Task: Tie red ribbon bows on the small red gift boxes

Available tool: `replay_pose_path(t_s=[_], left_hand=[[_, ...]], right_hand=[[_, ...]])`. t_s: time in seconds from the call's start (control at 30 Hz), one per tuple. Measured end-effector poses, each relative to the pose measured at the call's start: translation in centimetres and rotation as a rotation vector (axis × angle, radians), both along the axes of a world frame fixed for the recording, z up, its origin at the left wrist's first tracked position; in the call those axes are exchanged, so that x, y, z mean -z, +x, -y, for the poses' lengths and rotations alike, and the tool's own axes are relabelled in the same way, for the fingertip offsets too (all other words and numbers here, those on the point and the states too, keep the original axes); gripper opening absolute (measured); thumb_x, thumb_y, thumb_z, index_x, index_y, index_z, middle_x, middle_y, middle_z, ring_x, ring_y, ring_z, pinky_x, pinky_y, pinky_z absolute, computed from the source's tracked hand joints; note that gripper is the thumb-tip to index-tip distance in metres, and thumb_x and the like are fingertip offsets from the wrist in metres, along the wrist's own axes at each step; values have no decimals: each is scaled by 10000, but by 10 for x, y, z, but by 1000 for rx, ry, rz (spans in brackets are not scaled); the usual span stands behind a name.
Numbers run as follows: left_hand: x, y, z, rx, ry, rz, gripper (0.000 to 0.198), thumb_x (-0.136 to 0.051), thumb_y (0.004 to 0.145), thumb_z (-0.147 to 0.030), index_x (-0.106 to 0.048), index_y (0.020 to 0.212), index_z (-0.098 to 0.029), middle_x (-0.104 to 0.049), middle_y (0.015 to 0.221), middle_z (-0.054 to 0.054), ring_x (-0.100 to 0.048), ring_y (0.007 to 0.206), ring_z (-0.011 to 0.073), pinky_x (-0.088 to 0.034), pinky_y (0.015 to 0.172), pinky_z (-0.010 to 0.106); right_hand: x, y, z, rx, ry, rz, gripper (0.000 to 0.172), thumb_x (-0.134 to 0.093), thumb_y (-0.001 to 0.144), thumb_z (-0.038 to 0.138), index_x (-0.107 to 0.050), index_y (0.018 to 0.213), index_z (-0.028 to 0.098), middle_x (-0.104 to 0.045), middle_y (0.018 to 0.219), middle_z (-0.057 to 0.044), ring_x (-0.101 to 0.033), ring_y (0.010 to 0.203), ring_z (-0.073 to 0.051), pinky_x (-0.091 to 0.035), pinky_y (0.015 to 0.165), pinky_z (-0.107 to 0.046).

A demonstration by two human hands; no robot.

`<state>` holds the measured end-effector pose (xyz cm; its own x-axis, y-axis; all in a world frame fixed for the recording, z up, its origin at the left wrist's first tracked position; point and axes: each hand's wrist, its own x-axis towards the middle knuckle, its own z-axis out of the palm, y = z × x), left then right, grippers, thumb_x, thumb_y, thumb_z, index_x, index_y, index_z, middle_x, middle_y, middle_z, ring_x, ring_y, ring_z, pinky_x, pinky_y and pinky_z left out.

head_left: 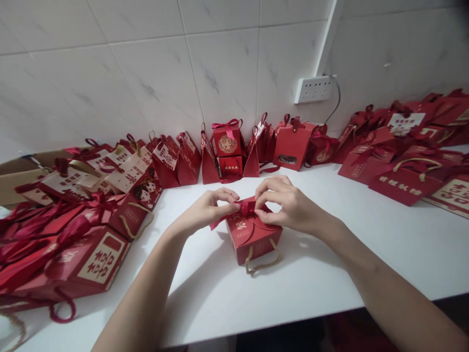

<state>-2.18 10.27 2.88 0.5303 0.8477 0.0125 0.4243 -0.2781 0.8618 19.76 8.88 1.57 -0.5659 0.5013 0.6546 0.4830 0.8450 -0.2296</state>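
Observation:
A red gift box (252, 239) with gold print stands on the white table in front of me. A twisted gold cord handle (264, 266) hangs from its near side. Across its top runs a dark red ribbon (247, 207), gathered into a bow or knot at the middle. My left hand (216, 208) pinches the ribbon on the left side of the knot. On the other side, my right hand (280, 200) has thumb and fingertips closed on the ribbon. Part of the lid and the ribbon's far side are hidden behind my fingers.
Red gift boxes (229, 142) line the tiled wall. More boxes (91, 261) with ribbons crowd the left, beside a brown carton (22, 173). Another group (406, 176) fills the right. A white power socket (314, 89) with a cable is on the wall. The white table (286, 303) ends nearby.

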Motion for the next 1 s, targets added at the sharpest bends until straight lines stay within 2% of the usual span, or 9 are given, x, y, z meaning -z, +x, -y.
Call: replay_pose_path(t_s=[0.1,0.2,0.3,0.4,0.57,0.67,0.73,0.9,1.0], left_hand=[[-10,3,9,-111,27,-114,219,-605,751,-374,-624,746,-157,-601,682,-3,-515,557,89,-380,494,197],[-20,8,21,-197,26,-171,180,-587,754,-331,-575,696,-161,-560,550,-36,-453,420,60,-319,401,173],[-26,11,31,-210,-92,-109,189,-570,764,-345,-527,702,-172,-624,597,-7,-571,472,116,-404,413,196],[-26,12,34,-181,-114,-36,192,-571,764,-349,-522,706,-173,-671,709,20,-649,658,166,-486,545,238],[-23,12,30,-193,108,-145,184,-566,752,-334,-570,690,-161,-596,645,-9,-528,561,107,-372,496,206],[-21,14,28,-186,23,-133,166,-536,763,-327,-534,693,-176,-505,552,-46,-405,445,71,-284,430,196],[-20,15,28,-143,-3,-112,144,-520,766,-300,-502,685,-183,-476,544,-54,-377,444,68,-268,433,196],[-25,14,33,-15,276,-212,65,-518,742,-200,-516,679,-182,-561,729,-13,-500,685,122,-391,652,240],[-28,13,38,17,358,-333,73,-519,749,-203,-522,678,-185,-561,793,6,-511,716,138,-402,713,268]], right_hand=[[-1,2,0,-29,-45,21,109,-591,774,123,-577,679,175,-596,801,-9,-575,810,-145,-343,868,-369],[-2,2,1,-43,-69,38,106,-594,775,131,-578,685,184,-603,820,-9,-568,840,-152,-350,882,-367],[-3,1,1,-45,-73,32,108,-588,777,135,-574,684,188,-607,826,-12,-567,844,-157,-367,875,-365],[-3,1,1,-50,-73,25,116,-587,775,124,-567,679,185,-606,819,-10,-566,830,-151,-374,877,-365],[-4,3,1,-87,-141,5,100,-591,763,113,-577,695,184,-596,815,-13,-561,769,-133,-432,772,-310],[-5,4,1,-115,-228,-18,99,-578,762,102,-585,702,179,-585,833,-24,-560,728,-119,-457,671,-261],[-6,5,1,-132,-252,-22,105,-577,760,93,-588,697,177,-585,840,-25,-569,734,-118,-467,680,-261],[-6,9,1,-154,-266,-7,127,-587,736,69,-590,667,175,-596,880,-26,-579,767,-118,-475,711,-255],[-7,10,1,-149,-284,14,132,-581,732,67,-597,662,177,-611,912,-32,-587,791,-124,-478,712,-252]])
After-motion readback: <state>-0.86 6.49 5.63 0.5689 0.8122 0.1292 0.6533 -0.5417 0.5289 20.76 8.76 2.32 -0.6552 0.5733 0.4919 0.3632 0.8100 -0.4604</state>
